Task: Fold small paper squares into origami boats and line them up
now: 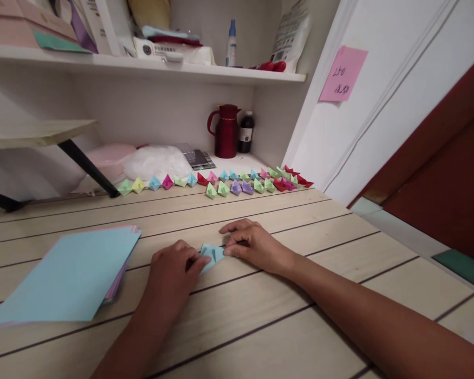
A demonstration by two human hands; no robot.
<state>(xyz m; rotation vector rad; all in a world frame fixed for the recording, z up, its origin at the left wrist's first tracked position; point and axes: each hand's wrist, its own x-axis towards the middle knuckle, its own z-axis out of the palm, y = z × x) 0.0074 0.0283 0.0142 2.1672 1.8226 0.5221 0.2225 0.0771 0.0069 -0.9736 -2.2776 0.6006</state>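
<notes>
A small folded piece of light blue paper (212,253) lies on the wooden tabletop (260,326) between my two hands. My left hand (176,271) pinches its left side, the thumb resting on the top face. At the paper's right corner, the thumb and fingers of my right hand (252,244) close on the edge, with the index finger stretched out above. The paper shows several creases and a roughly pointed outline. To the left sits a stack of coloured paper sheets (71,273), a light blue one on top.
Several folded paper boats (236,187) in many colours line the table's back edge. Behind them stand a dark red jug (226,131), a dark bottle (246,132) and a white plastic bag (157,162). A small raised shelf with black legs (89,167) is at the left.
</notes>
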